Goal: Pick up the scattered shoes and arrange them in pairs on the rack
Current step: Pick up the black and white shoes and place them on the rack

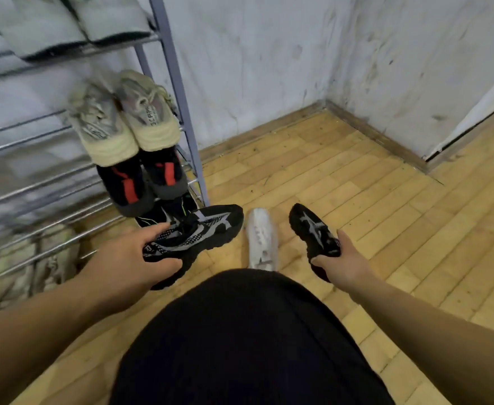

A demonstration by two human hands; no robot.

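One black shoe (205,226) is clasped at the heel by the left grip (126,255), low beside the rack (176,83). A second black shoe (310,226) is held at the heel by the right grip (342,264), over the floor (356,176). A white shoe (262,238) is seen lying on the floor between them. A beige pair (102,130) and a black-red pair (126,185) are shelved on the rack.

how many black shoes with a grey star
2: one shoe in the left hand beside the rack, the other shoe in the right hand, right of the white shoe. Blurred lower shelves might hide more.
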